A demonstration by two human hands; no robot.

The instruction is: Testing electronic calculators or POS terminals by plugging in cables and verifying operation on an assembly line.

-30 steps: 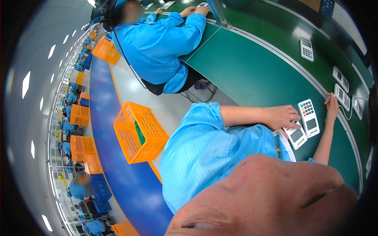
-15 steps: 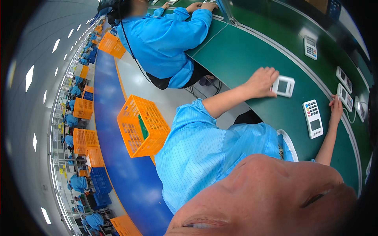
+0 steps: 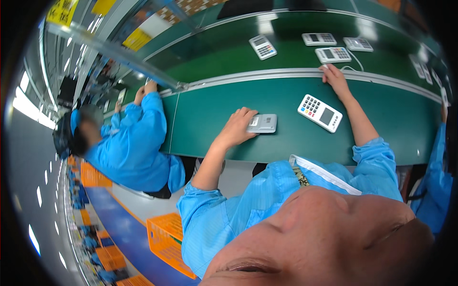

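My left hand point(image 3: 235, 127) is closed round the end of a small card payment terminal point(image 3: 269, 123), grey back up, low over the green table. A white card terminal point(image 3: 320, 113) with a keypad and dark screen lies face up between my hands. My right hand point(image 3: 337, 79) reaches to the metal rail at the far side of the table. Its fingertips are drawn together on a small white piece, too little of it showing to name. Just past them, another card terminal point(image 3: 332, 55) lies on the green strip.
Beyond the metal rail point(image 3: 267, 72), more terminals point(image 3: 263, 47) lie on the green strip, one with a white cable point(image 3: 355, 59). A co-worker in blue point(image 3: 129, 143) sits at the left; another's sleeve point(image 3: 434, 181) shows at the right. An orange crate point(image 3: 167, 238) stands behind my left arm.
The whole view has swung round with my head. The terminal in my left hand showed its screen and now shows its grey back. My right hand stays by the terminals at the rail.
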